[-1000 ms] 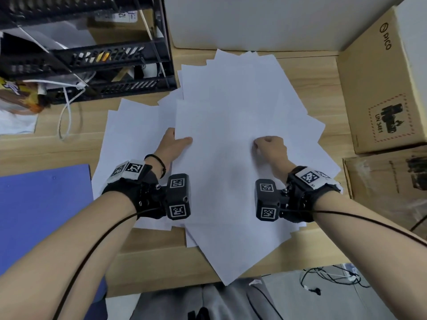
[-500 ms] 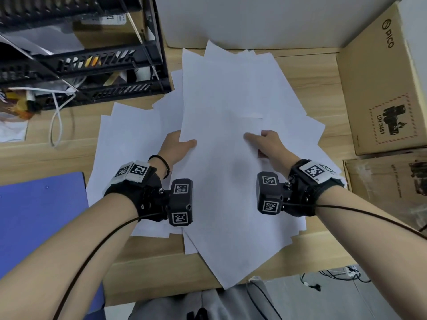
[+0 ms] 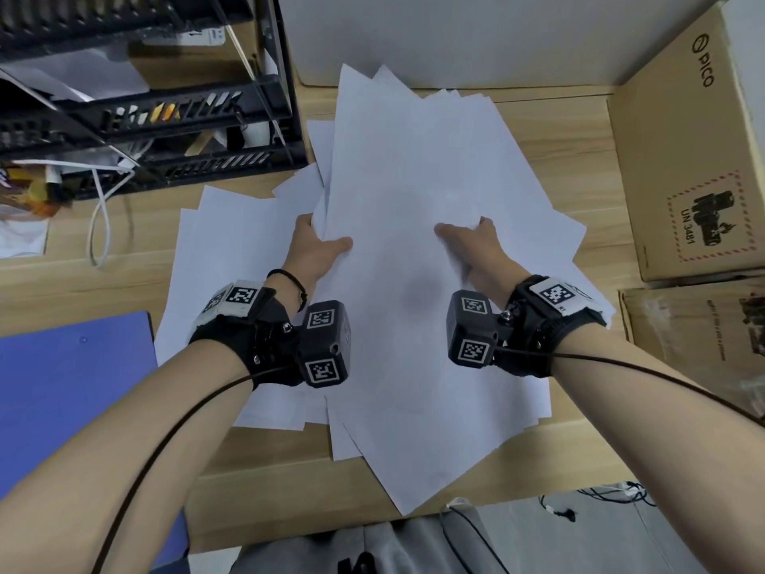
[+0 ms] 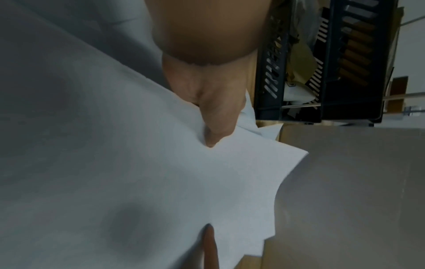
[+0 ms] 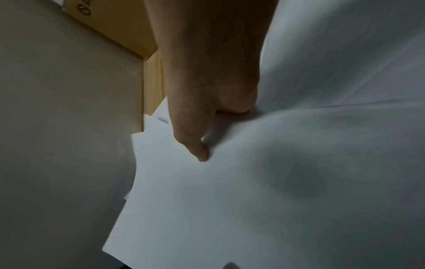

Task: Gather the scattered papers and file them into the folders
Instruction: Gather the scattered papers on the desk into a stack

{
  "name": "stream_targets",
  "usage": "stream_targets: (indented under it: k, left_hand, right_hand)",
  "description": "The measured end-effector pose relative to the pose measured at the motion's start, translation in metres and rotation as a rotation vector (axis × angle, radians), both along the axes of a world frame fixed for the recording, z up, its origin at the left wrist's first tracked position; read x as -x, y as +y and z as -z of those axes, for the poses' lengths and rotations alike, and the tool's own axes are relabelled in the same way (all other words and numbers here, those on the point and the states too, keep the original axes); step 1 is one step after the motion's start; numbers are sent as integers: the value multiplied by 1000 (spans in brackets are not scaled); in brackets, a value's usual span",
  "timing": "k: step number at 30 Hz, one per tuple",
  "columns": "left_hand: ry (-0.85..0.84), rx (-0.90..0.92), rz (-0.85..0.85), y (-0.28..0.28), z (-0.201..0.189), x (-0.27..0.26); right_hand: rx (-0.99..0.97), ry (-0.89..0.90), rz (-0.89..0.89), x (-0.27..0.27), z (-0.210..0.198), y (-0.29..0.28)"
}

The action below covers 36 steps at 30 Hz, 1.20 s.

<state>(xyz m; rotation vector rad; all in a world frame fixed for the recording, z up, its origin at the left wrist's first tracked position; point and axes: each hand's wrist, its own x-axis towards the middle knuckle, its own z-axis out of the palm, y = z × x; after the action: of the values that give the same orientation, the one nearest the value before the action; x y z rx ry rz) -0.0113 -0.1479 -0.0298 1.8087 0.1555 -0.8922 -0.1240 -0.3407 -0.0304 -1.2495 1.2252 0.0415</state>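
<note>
Several white sheets form a loose stack of papers (image 3: 414, 192) lifted off the wooden desk (image 3: 579, 130) at its far end. My left hand (image 3: 318, 242) pinches the stack's left edge, thumb on top and fingers under it. My right hand (image 3: 467, 242) pinches the right side the same way. In the left wrist view the thumb (image 4: 216, 127) presses into the papers (image 4: 161, 182). The right wrist view shows my thumb (image 5: 195, 142) on the papers (image 5: 230, 200). More white sheets (image 3: 232, 258) lie spread flat beneath. A blue folder (image 3: 70, 391) lies at the left.
A black tiered tray rack (image 3: 157, 113) with cables stands at the back left. Two cardboard boxes (image 3: 687, 159) sit along the right edge. A grey wall panel (image 3: 455, 31) closes the back. The desk's front edge (image 3: 289, 511) is near my body.
Both hands went from pressing on the sheets to pinching the stack's sides. The stack's far end has risen and swung more upright, toward the back wall.
</note>
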Motion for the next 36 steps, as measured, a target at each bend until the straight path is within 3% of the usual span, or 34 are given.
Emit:
stream_targets:
  k: [8, 17, 24, 29, 32, 36]
  left_hand:
    - [118, 36, 101, 29, -5, 17]
    - [-70, 297, 143, 40, -54, 11]
    - [-48, 299, -64, 67, -72, 3]
    - [58, 436, -16, 95, -88, -1]
    - [110, 480, -62, 112, -92, -1]
    - [97, 328, -184, 137, -79, 1]
  right_hand:
    - [-77, 42, -179, 33, 11, 5]
    - [-68, -316, -74, 39, -24, 4]
    - [-59, -408, -123, 14, -43, 27]
    - [-140, -352, -22, -3, -41, 42]
    - [-176, -274, -145, -6, -42, 53]
    - [-306, -350, -321, -3, -55, 70]
